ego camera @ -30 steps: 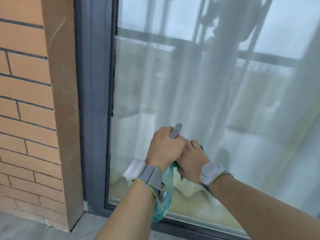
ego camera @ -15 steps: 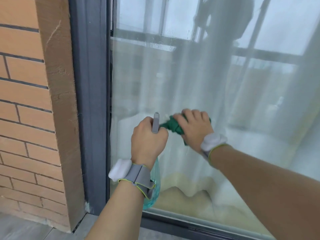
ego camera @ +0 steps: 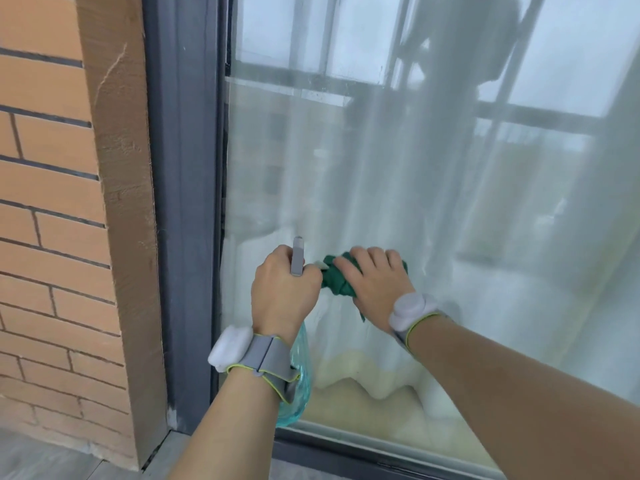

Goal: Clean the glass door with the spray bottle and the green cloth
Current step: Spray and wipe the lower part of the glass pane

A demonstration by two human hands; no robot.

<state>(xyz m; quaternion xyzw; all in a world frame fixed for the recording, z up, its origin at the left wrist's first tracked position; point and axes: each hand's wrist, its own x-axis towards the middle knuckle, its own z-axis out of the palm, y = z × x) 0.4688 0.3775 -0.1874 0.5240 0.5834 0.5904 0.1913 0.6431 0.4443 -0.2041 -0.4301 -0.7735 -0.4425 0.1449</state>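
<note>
— What do we see at the glass door (ego camera: 398, 174)?

— We see two bare forearms reaching toward its lower pane, each wrist wearing a grey strap with a white module.

— And our left hand (ego camera: 284, 292)?

— It is curled tight round the neck of the spray bottle (ego camera: 298, 372), whose grey top pokes up above the knuckles while the clear teal body hangs below the wrist, near the door's bottom rail.

— The right hand (ego camera: 375, 282)?

— Just beside the left, we press the bunched green cloth (ego camera: 337, 282) flat against the door's glass, fingers spread over it and bent round its upper edge.

— What frames the door?

— A dark grey frame (ego camera: 183, 202) on its left, then a brick wall (ego camera: 52, 202); a white curtain (ego camera: 433, 220) hangs behind the glass.
</note>
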